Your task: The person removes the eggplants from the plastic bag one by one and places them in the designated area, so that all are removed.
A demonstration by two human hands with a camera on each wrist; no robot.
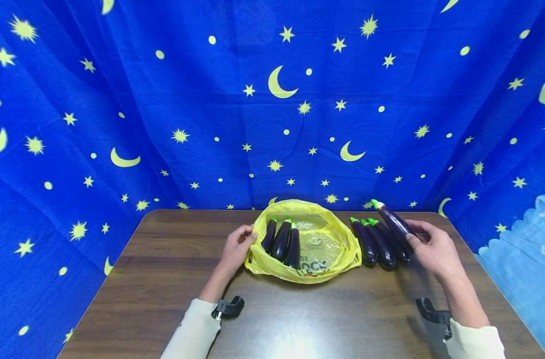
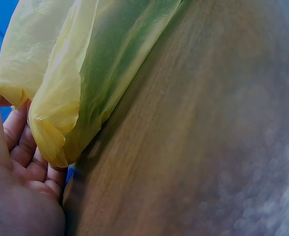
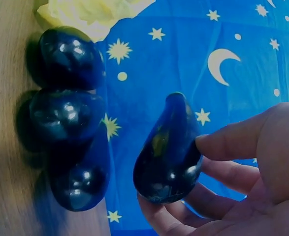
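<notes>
A yellow plastic bag (image 1: 263,270) stands on the table with its mouth held wide. Three dark purple eggplants (image 1: 281,242) lie inside its left part, green stem ends toward the back. My left hand (image 1: 234,248) pinches the bag's left rim between thumb and fingers; the left wrist view shows the thin film gathered there. My right hand (image 1: 436,249) grips another eggplant (image 1: 392,219) by its thick end, raised and tilted, stem pointing back left. In the right wrist view that eggplant (image 3: 169,152) is apart from three others (image 3: 68,115), which lie side by side right of the bag.
The brown wooden table (image 1: 165,279) ends at a blue curtain (image 1: 236,114) with yellow moons and stars. A light blue cloth (image 1: 523,259) hangs at the right. Black wrist mounts (image 1: 229,306) sit on both forearms.
</notes>
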